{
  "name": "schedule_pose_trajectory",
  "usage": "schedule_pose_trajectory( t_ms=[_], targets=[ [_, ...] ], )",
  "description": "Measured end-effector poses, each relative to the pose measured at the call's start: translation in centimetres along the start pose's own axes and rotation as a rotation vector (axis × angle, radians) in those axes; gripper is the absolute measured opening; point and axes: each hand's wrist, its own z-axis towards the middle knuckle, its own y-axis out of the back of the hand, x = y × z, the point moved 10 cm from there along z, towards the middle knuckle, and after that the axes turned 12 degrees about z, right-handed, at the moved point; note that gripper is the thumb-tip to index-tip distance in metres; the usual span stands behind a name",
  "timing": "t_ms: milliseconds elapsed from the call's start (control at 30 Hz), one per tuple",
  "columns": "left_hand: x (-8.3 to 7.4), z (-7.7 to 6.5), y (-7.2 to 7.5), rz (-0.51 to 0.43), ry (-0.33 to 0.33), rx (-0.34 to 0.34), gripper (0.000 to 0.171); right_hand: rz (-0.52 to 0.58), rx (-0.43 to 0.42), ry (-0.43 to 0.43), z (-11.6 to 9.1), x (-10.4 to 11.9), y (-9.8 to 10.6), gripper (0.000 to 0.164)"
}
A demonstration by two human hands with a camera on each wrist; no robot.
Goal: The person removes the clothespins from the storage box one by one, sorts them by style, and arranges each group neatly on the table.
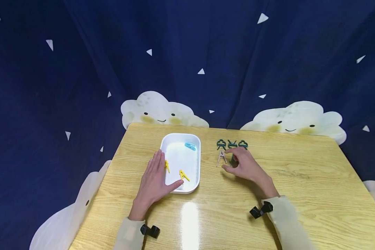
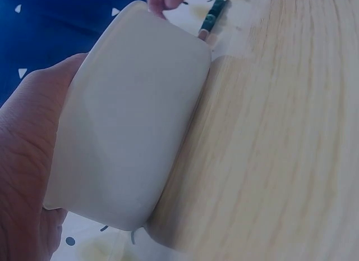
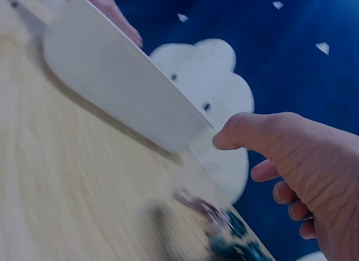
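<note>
My left hand (image 1: 153, 180) rests against the left side of a white plastic bin (image 1: 197, 163), fingers straight along its edge and thumb reaching over the front rim. Inside the bin lie two yellow clips (image 1: 184, 175) and a light blue clip (image 1: 190, 146). My right hand (image 1: 242, 164) hovers beside a pale pink clip (image 1: 221, 159), thumb and fingers spread apart with nothing between them. Just beyond it sits a row of dark green clips (image 1: 221, 144); another green clip is partly hidden by the right fingers. In the right wrist view, the pink clip (image 3: 197, 205) appears below the thumb.
A wooden table (image 1: 300, 173) carries everything. Behind it hangs a dark blue curtain (image 1: 175, 41) with white triangles and smiling clouds. Each wrist wears a small black camera, the right one (image 1: 261, 209) over a light sleeve (image 1: 285, 222).
</note>
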Motion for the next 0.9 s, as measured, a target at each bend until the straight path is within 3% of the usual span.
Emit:
schedule_pose_trajectory(
  t_ms=[267, 533, 700, 900],
  targets=[
    [0.1, 0.0, -0.1, 0.003, 0.002, 0.014, 0.130, -0.011, 0.019, 0.070, 2.1, 4.8, -3.4, 0.048],
    [0.0, 0.2, -0.4, 0.012, 0.008, 0.045, 0.130, -0.185, 0.052, 0.102, 5.1, 8.6, -6.5, 0.034],
    [0.0, 0.2, -0.4, 0.015, 0.009, 0.047, 0.130, -0.330, 0.092, 0.127, 6.9, 10.0, -8.7, 0.033],
    [0.1, 0.1, -0.2, 0.009, 0.005, 0.031, 0.129, -0.418, 0.151, 0.136, 8.6, 10.2, -11.4, 0.027]
  ],
)
